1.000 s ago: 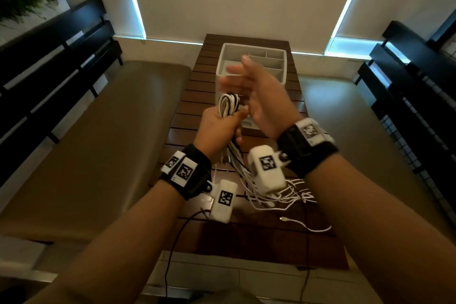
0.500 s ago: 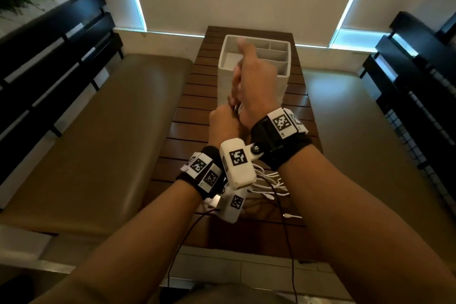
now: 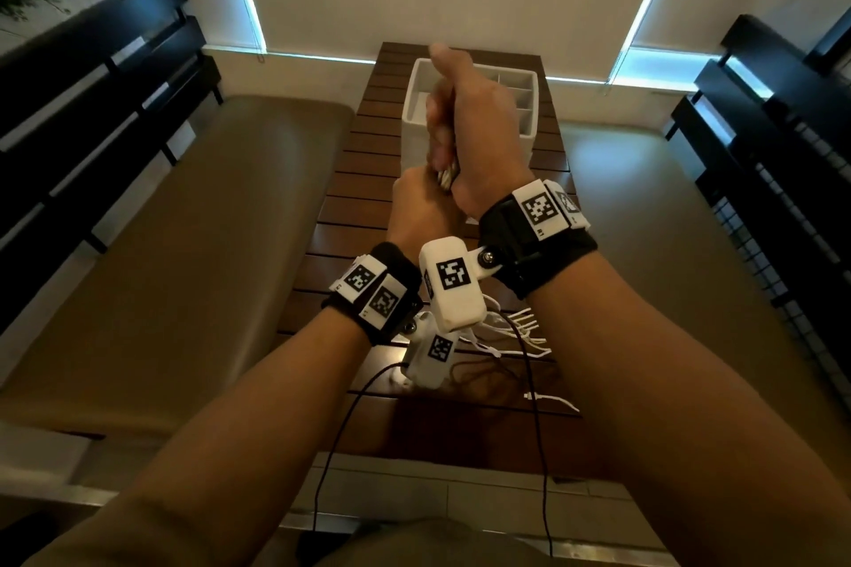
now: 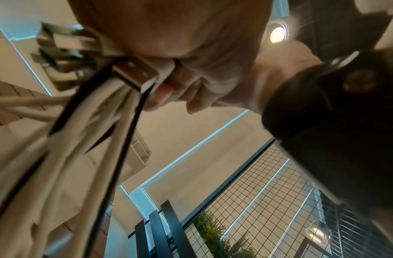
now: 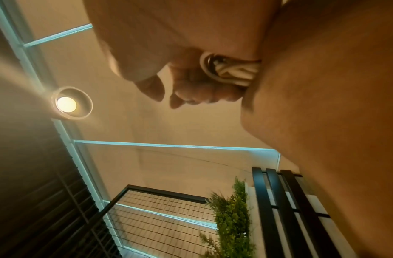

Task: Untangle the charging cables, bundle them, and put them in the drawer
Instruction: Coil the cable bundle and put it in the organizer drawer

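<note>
A bundle of white and black charging cables (image 3: 445, 179) stands upright between both hands above the wooden table (image 3: 350, 207). My left hand (image 3: 421, 212) grips it low down. My right hand (image 3: 465, 129) curls round the looped top with the thumb up. The right wrist view shows the cable loops (image 5: 230, 71) pressed between the curled right fingers (image 5: 191, 87) and the left hand. The left wrist view shows the cables (image 4: 91, 131) and their USB plugs (image 4: 133, 73) hanging from the left fist. Loose white ends (image 3: 515, 327) trail on the table. Behind the hands stands the white divided drawer (image 3: 528, 115).
A tan padded bench (image 3: 184, 221) runs along the table's left side, with a black slatted backrest (image 3: 92, 74) beyond it. Another black bench (image 3: 760, 129) stands to the right. One white connector end (image 3: 548, 398) lies near the table's front edge.
My right hand was open beside the bundle. It has come over the looped top and curled round it. Both hands have drawn closer together, and the left hand's grip is unchanged.
</note>
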`<control>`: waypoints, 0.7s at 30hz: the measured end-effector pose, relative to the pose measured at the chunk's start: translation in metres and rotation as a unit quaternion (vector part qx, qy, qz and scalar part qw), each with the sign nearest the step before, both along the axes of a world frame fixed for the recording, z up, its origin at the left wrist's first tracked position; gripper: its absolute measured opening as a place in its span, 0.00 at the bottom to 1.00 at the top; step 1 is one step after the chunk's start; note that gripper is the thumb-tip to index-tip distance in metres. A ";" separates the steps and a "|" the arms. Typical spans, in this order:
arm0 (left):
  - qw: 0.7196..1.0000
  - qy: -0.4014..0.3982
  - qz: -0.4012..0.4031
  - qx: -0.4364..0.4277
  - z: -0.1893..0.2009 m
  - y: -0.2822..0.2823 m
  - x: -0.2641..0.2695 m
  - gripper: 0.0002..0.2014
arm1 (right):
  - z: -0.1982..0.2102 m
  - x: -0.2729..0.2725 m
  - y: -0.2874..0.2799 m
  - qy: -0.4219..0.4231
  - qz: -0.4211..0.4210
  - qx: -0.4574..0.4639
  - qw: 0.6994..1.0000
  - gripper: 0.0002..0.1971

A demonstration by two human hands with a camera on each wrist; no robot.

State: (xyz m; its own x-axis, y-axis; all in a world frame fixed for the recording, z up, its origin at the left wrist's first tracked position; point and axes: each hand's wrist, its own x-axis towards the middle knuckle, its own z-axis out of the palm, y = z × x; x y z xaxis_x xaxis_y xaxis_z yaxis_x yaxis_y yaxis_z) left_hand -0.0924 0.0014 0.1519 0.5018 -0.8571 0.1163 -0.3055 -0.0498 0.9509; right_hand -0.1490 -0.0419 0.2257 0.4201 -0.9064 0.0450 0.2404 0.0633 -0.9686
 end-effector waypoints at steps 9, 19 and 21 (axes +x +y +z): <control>0.999 0.039 -0.036 0.006 -0.025 0.004 0.002 0.31 | -0.012 0.003 0.006 0.004 -0.023 0.033 0.999 0.23; 0.987 0.160 0.018 -0.026 -0.014 0.009 0.001 0.21 | -0.025 -0.009 0.007 0.055 -0.019 -0.163 0.985 0.11; 0.975 0.220 0.010 -0.041 -0.014 0.013 0.005 0.16 | -0.048 -0.022 0.003 0.135 -0.009 -0.190 0.972 0.12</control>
State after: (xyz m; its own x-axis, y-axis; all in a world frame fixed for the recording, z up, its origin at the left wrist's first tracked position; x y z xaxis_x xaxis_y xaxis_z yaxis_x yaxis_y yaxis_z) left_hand -0.0872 0.0143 0.1382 0.5351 -0.8435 -0.0466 0.1325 0.0293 0.9907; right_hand -0.1709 -0.0387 0.1777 0.4465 -0.8534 0.2688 -0.0282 -0.3138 -0.9491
